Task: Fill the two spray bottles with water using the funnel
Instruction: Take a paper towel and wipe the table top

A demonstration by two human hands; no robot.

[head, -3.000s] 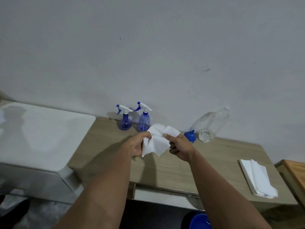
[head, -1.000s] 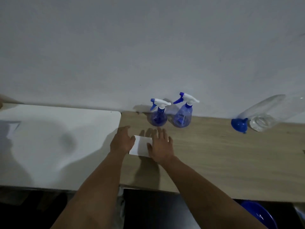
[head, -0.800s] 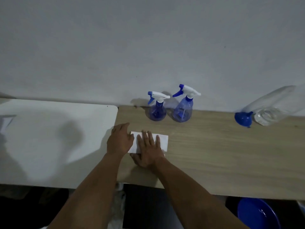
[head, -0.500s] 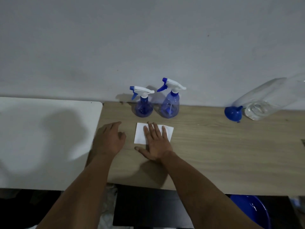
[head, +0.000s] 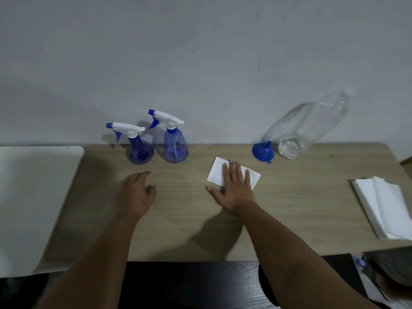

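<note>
Since half a second ago the right hand (head: 234,186) has slid the folded white tissue (head: 217,172) rightward along the wooden surface (head: 178,219), away from the sprayers and toward the funnel; the left hand has stayed back. Reading left to right, we note a white board (head: 33,197) butted against the surface's left edge, bare. Next, the left hand (head: 136,197) rests on the wood with fingers (head: 142,175) loosely curled and holding nothing, likely just bracing. Behind it, against the wall, the two spray bottles stand upright and close together: the rounder spray bottle (head: 139,150) on the left, the taller spray bottle (head: 175,148) just beside it. Both wear their trigger heads, and a blue tint makes the water level hard to read, so we cannot tell whether either holds water. Parked at the back, they leave the front clear for wiping. Our right hand lies flat, fingers (head: 231,170) spread and pressing the tissue down, gripping nothing; we judge this a wipe of spilled drops. Farther right the blue funnel (head: 263,152) lies on its side, touching or nearly touching the clear water bottle (head: 307,128), which appears to lean against the wall with little water visible inside. At the far right a stack of tissues (head: 383,204) sits near the edge, within reach as spares. Whether filling is finished we cannot confirm.
</note>
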